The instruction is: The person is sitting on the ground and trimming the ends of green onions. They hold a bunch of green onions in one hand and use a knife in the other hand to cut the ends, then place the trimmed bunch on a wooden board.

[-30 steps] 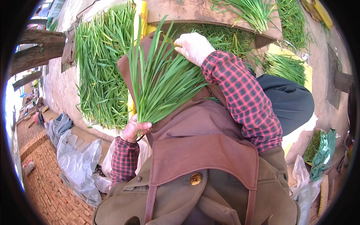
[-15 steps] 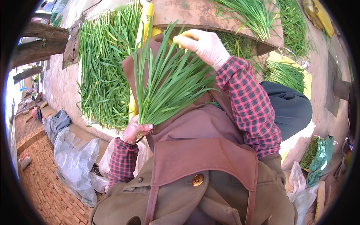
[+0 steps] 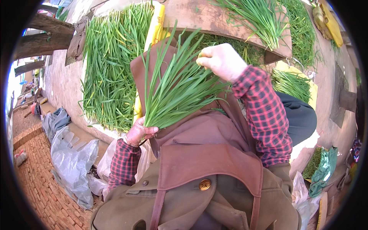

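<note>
A fanned bunch of garlic chives lies over the brown apron on my lap, its long green leaves spreading up and to the right. My left hand is closed round the base of the bunch, thumb across the stems. Above the right side of the fan is my right hand, its thumb and fingers pinched together at the leaf tips. A small yellowish-green bit of leaf shows at those fingertips; the rest of what they hold is hidden.
A large pile of chives lies to the left beside a yellow sack. Beyond my lap stands a wooden board with another bunch on it. More cut chives rest at right. Clear plastic bags lie at lower left.
My right hand has moved right and slightly down, away from the middle of the fan, still pinched. My left hand keeps its hold on the base; the leaves have shifted a little.
</note>
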